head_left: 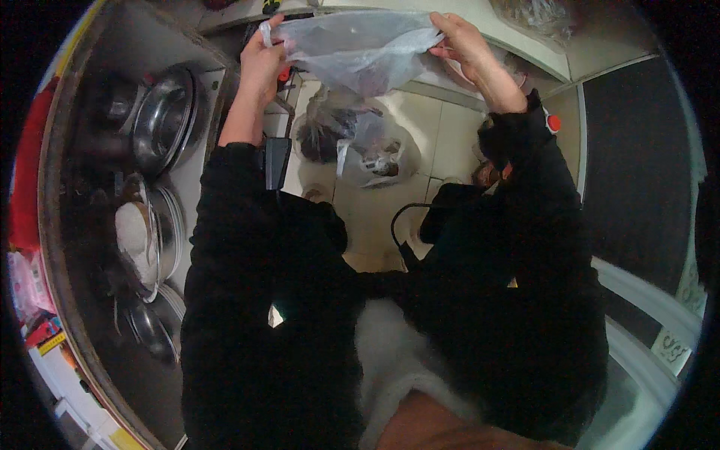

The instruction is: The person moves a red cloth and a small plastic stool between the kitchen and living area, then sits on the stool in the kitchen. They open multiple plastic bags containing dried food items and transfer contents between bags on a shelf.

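Stretched between my two raised hands is a translucent white plastic bag [352, 45]. My left hand [262, 56] grips its left end, with a loop of the plastic around a finger. My right hand [463, 46] pinches the bag's upper right edge between thumb and fingers. The bag's lower part hangs down in a loose point, and I cannot make out what is inside it. Below it on the floor sit a filled clear plastic bag [379, 161] and a dark-filled plastic bag [328, 127].
On the left, a shelf holds metal basins [161, 120], a bowl of white grains [136, 236] and stacked metal bowls [154, 330]. Tiled floor [442, 142] lies between my feet and a pale cabinet. A dark panel [637, 150] stands at the right, and a red-capped bottle [553, 123] is near my right sleeve.
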`<move>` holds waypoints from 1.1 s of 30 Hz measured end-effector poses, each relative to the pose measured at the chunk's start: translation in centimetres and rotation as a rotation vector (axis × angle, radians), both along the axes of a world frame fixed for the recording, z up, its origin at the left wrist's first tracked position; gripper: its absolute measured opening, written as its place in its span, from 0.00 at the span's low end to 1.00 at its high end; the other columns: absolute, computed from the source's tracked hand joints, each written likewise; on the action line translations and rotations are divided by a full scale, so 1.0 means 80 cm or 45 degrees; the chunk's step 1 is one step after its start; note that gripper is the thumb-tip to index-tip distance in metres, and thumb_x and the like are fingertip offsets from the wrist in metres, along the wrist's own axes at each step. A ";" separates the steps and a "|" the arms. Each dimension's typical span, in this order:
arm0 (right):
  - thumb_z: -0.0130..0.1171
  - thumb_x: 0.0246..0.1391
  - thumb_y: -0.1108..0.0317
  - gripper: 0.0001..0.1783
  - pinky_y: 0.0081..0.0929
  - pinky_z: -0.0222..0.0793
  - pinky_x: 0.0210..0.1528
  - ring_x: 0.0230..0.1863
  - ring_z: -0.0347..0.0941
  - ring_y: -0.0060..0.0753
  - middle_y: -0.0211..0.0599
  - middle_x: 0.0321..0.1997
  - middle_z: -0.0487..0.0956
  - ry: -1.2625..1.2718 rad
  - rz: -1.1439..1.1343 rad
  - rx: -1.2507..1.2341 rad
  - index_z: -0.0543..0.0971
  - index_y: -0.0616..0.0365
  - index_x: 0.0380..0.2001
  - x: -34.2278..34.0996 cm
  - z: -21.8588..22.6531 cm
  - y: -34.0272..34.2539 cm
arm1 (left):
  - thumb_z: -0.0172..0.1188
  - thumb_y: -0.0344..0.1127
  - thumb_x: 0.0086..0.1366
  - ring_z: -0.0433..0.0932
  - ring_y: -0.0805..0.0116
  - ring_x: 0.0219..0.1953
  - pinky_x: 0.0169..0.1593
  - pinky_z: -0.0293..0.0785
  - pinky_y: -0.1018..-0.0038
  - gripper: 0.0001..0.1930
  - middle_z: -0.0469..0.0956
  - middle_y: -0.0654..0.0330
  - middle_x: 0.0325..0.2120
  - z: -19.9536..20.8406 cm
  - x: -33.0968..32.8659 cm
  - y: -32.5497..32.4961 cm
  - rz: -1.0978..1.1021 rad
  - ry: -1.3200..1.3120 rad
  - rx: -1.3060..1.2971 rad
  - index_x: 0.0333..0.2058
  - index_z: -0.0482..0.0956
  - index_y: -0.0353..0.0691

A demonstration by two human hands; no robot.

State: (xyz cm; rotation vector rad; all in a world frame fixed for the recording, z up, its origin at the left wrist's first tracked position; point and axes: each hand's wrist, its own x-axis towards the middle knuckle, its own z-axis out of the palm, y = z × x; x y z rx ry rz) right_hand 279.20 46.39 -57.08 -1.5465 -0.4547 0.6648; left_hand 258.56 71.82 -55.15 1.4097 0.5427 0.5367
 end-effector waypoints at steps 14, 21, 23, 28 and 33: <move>0.52 0.61 0.53 0.21 0.25 0.71 0.47 0.45 0.74 0.26 0.34 0.47 0.77 0.361 0.272 0.417 0.74 0.60 0.47 -0.026 0.036 0.003 | 0.55 0.37 0.60 0.73 0.72 0.38 0.42 0.66 0.76 0.13 0.78 0.63 0.34 0.025 0.001 -0.012 -0.169 0.125 -0.063 0.40 0.79 0.38; 0.49 0.61 0.65 0.23 0.23 0.71 0.44 0.41 0.75 0.25 0.34 0.50 0.76 -0.018 0.626 0.328 0.66 0.57 0.59 -0.079 0.060 0.027 | 0.47 0.41 0.66 0.75 0.68 0.40 0.45 0.70 0.71 0.20 0.77 0.56 0.38 0.040 0.023 -0.072 -0.489 0.081 -0.223 0.48 0.73 0.31; 0.49 0.60 0.66 0.25 0.23 0.71 0.42 0.40 0.75 0.24 0.34 0.49 0.77 -0.029 0.609 0.254 0.65 0.56 0.60 -0.086 0.065 0.027 | 0.47 0.40 0.66 0.76 0.68 0.38 0.44 0.71 0.71 0.19 0.77 0.54 0.41 0.041 0.020 -0.078 -0.487 0.071 -0.198 0.47 0.73 0.30; 0.52 0.55 0.70 0.33 0.19 0.69 0.37 0.36 0.74 0.21 0.33 0.42 0.80 -0.071 0.738 0.138 0.59 0.56 0.64 -0.096 0.065 0.030 | 0.47 0.38 0.66 0.76 0.67 0.35 0.41 0.73 0.70 0.15 0.77 0.51 0.41 0.042 0.021 -0.092 -0.681 -0.022 -0.461 0.42 0.74 0.32; 0.51 0.53 0.72 0.35 0.19 0.66 0.35 0.35 0.70 0.21 0.32 0.35 0.77 0.034 0.760 0.256 0.56 0.56 0.66 -0.096 0.058 0.024 | 0.48 0.39 0.66 0.76 0.68 0.33 0.40 0.73 0.71 0.14 0.77 0.52 0.38 0.043 0.020 -0.101 -0.671 -0.073 -0.639 0.41 0.74 0.33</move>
